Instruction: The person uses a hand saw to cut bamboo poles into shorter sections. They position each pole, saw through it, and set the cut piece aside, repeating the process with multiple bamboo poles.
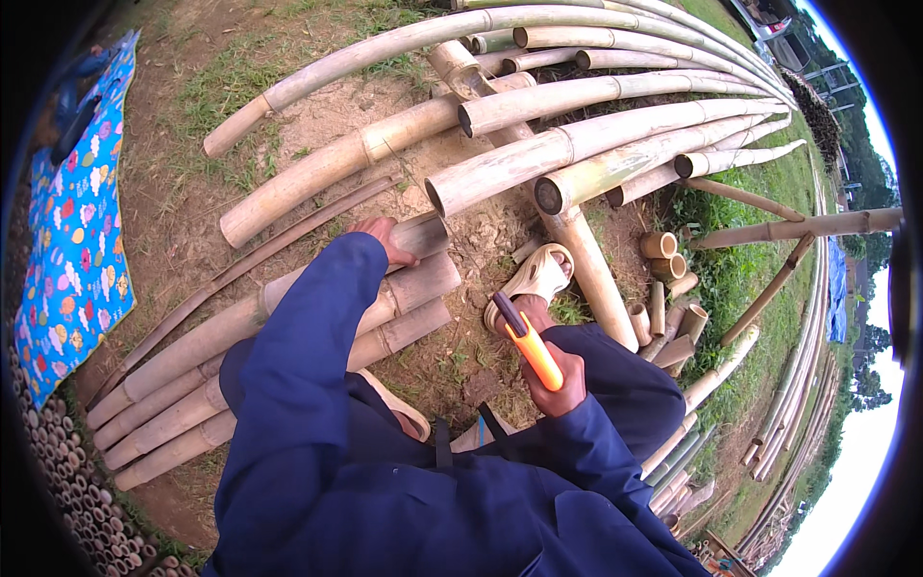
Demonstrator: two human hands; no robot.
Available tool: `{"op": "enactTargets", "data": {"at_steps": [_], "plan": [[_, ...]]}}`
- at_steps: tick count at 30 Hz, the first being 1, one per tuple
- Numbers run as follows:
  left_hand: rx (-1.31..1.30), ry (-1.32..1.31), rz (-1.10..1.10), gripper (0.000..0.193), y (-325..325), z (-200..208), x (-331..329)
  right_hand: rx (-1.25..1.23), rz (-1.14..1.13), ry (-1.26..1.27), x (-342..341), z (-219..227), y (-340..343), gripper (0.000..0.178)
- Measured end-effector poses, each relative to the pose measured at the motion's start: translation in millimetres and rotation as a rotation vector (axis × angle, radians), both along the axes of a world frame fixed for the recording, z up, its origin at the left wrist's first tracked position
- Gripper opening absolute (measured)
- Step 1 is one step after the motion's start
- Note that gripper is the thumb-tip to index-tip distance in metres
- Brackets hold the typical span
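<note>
My left hand [386, 240] is closed around the near-right end of a bamboo pole [423, 234], the top one of several lying side by side. My left sleeve covers part of these poles. In front of my right knee, my right hand [562, 380] grips an orange-handled tool [536, 354]. A dark part juts from its far end; I cannot tell the tool's exact kind. Between the two hands, my sandalled foot [540, 279] rests on the dirt. The tool is held clear of the bamboo.
Long bamboo poles [577, 139] lie across a bamboo support [591, 274] ahead. Short bamboo pieces [663, 252] stand and lie at the right, near a crossed pole frame [798, 228]. A blue patterned cloth [82, 231] is at far left, above stacked cut bamboo ends [72, 481].
</note>
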State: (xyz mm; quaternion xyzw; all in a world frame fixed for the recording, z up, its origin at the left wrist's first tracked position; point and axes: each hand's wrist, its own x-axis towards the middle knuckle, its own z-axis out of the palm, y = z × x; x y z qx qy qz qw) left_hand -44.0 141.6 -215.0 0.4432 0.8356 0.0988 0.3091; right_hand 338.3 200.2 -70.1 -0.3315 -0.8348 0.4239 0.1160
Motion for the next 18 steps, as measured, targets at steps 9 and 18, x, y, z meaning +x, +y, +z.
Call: {"op": "enactTargets", "data": {"at_steps": [9,18], "plan": [[0.012,-0.013,0.046,0.090,1.8,-5.7,-16.5,-0.046,-0.062,0.022,15.8,-7.6,-2.1,0.007],[-0.008,0.014,-0.051,0.095,-5.5,31.7,13.3,0.094,0.012,0.103,-5.1,-16.2,18.3,0.008]]}}
